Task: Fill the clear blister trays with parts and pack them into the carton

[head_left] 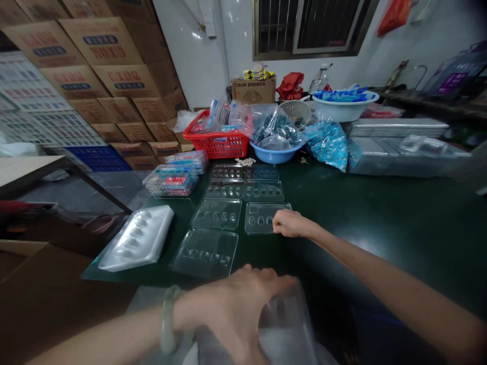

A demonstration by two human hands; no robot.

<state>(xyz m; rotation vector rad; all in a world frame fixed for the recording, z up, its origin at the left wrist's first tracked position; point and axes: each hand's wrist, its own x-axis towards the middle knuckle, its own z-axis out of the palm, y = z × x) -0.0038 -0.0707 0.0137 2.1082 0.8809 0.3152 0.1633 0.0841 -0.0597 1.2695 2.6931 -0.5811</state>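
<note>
My left hand [241, 301], with a pale green bangle at its wrist, grips a stack of clear plastic blister trays [291, 329] low in front of me; motion blurs the stack. Farther off, my right hand [291, 223] is closed at the right end of a clear blister tray [258, 217] lying on the dark green table [380, 218]. Its fingertips are mostly hidden. More such trays lie flat in two columns, among them a near-left tray [205, 251] and one behind it [216, 213]. Their moulded pockets show no contents that I can make out.
A thick stack of white trays [140, 238] stands at the table's left edge, near filled packs [173, 180]. Behind are a red basket [216, 144], a blue basin [276, 153], a blue bag [327, 144] and wrapped bundles [395, 157]. Cartons [110, 45] are piled at left.
</note>
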